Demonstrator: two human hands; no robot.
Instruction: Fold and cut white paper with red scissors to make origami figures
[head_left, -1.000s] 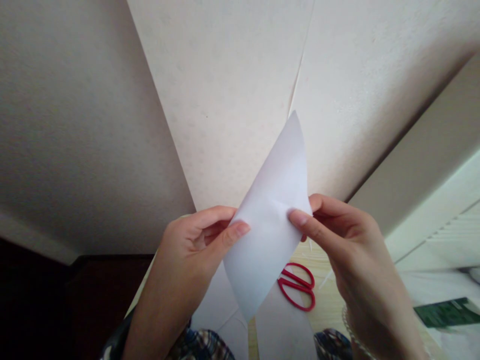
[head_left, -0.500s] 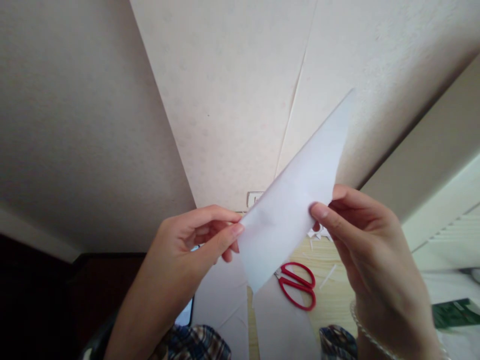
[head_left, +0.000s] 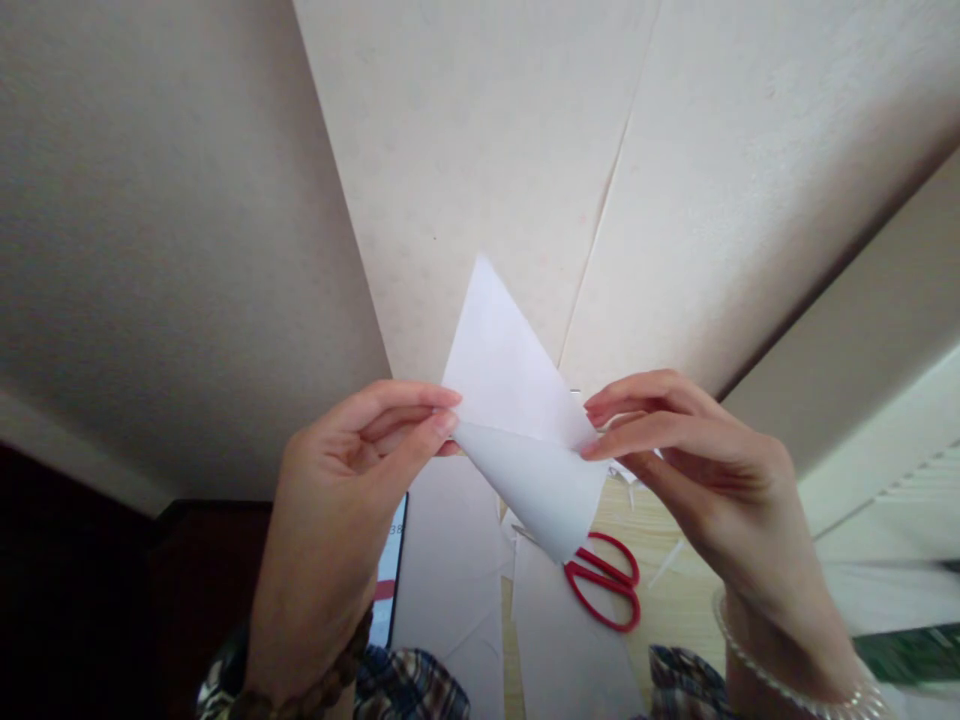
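A white sheet of paper (head_left: 502, 360) is held up in front of me, its lower part curling over and one corner pointing up. My left hand (head_left: 352, 480) pinches its left corner between thumb and fingers. On the right side, my right hand (head_left: 690, 460) grips the paper's edge with its fingertips. Below the paper, scissors with red handles (head_left: 606, 580) lie on the table, their blades partly hidden by the sheet.
More white paper (head_left: 450, 570) lies on the light wooden table (head_left: 660, 600), with small paper scraps (head_left: 666, 563) to the right. A phone (head_left: 390, 575) shows beside my left wrist. A wall (head_left: 480, 150) rises behind, and a green object (head_left: 907, 655) sits at the far right.
The paper has been turned, so its long point at the upper right is gone and a corner now points up at the middle. My right hand has shifted left, nearer my left hand.
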